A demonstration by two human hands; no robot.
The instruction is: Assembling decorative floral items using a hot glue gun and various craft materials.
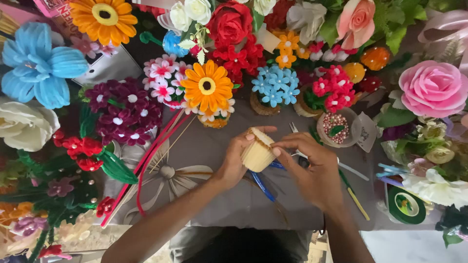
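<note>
Hands meet over the middle of a grey table (234,204), both closed on 1 small cream-coloured cup (257,154) that looks woven or wound from cord. The left hand (237,157) cups it from the side, thumb stretched along the upper rim and fingers curled beneath. The right hand (312,168) pinches the cup's near edge between thumb and fingertips, its other fingers folded loosely.

Just below the cup, between the 2 wrists, lies a blue stick (262,186), partly covered by the hands. Beyond the right hand's fingers sit a pair of small scissors (294,128), half hidden, and a clear dish of pinkish beads (336,127). To the outside of the right wrist lie a yellow-tipped green stem (355,197) and a roll of green tape (406,205).

Past the left hand's thumb stands an orange pipe-cleaner daisy (207,86), with a cluster of small blue flowers (276,84) beside it. Long red and pink stems (156,156) slant across the table on the outer side of the left forearm.
</note>
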